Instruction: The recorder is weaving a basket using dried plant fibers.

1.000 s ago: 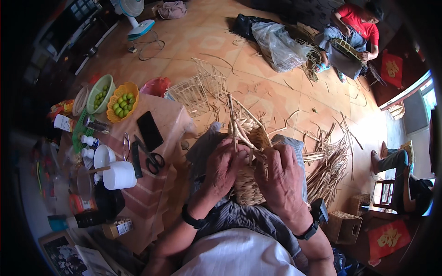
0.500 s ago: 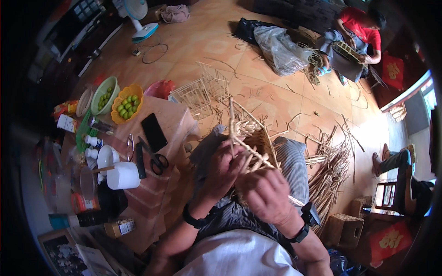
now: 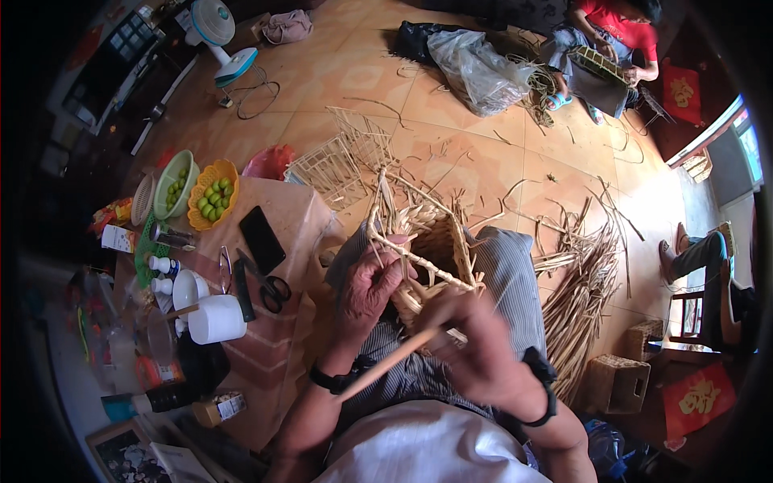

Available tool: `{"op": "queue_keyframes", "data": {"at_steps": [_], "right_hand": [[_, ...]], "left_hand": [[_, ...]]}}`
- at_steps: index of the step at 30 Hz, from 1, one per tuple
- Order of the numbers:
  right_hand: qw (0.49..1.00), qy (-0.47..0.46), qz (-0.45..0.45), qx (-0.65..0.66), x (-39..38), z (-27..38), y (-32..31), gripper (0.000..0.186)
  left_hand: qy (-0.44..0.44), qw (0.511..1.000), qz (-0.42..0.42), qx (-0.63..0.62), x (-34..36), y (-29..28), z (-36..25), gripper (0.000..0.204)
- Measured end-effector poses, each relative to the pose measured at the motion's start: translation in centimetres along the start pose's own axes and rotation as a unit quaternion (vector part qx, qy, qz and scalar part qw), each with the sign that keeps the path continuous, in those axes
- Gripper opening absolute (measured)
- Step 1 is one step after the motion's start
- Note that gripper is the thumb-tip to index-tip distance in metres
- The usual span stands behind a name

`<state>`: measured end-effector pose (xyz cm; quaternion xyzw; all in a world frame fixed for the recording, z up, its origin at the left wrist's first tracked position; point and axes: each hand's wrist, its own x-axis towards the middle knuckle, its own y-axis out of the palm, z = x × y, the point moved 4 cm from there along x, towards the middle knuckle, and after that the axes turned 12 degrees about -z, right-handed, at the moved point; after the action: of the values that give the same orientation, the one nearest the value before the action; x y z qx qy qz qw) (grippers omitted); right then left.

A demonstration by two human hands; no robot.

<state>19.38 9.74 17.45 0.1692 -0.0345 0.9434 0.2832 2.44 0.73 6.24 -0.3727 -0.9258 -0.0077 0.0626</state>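
A partly woven basket [image 3: 460,241] of tan dried plant strands rests tilted between my knees, with a braided rim and loose strand ends. My left hand [image 3: 374,282] pinches the rim at its near left corner, thumb on top. Close by, at the basket's near side, my right hand [image 3: 475,346] is closed and smeared by motion. From its fingers a flat tan plant strand [image 3: 390,366] runs down to the left, over my lap toward my left wrist. The right fingertips are partly hidden, and so is the basket's underside.
At left, a cloth-covered table [image 3: 282,354] carries scissors [image 3: 275,294], a phone [image 3: 262,239], a white tub [image 3: 217,319] and bowls of green fruit [image 3: 213,197]. Loose strands [image 3: 584,298] lie on the floor at right. Wire frames [image 3: 330,165] stand ahead. A person in red [image 3: 616,40] sits far right.
My right hand has turned, and a strand now stretches from it to the lower left. My left hand has shifted slightly left along with the basket. The whole view has shifted a little.
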Motion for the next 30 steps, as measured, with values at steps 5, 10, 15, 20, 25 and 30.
{"op": "queue_keyframes", "data": {"at_steps": [5, 10, 15, 20, 25, 30], "right_hand": [[0.937, 0.211, -0.174, 0.218, -3.4, -6.2, -7.7, 0.015], [0.897, 0.230, -0.212, 0.312, -5.6, -8.8, -7.4, 0.024], [0.895, 0.279, -0.278, 0.208, -7.9, -10.2, -11.3, 0.035], [0.903, 0.388, -0.027, 0.181, -10.8, -7.3, -10.2, 0.051], [0.902, 0.427, 0.057, 0.030, -10.0, -6.1, -4.5, 0.060], [0.847, 0.487, 0.026, 0.212, -8.7, -6.9, -1.2, 0.037]], "left_hand": [[0.062, 0.996, -0.020, 0.058, 0.2, 0.3, -1.2, 0.029], [-0.009, 1.000, 0.004, 0.021, 0.8, 0.0, -0.1, 0.024], [0.207, 0.948, -0.140, 0.196, 1.1, -1.4, -5.4, 0.011], [0.318, 0.881, 0.018, 0.350, -1.3, 0.5, -8.9, 0.038], [0.324, 0.861, -0.009, 0.392, -2.7, 1.3, -9.4, 0.053], [0.299, 0.859, 0.029, 0.416, -2.4, 1.9, -9.1, 0.053]]}}
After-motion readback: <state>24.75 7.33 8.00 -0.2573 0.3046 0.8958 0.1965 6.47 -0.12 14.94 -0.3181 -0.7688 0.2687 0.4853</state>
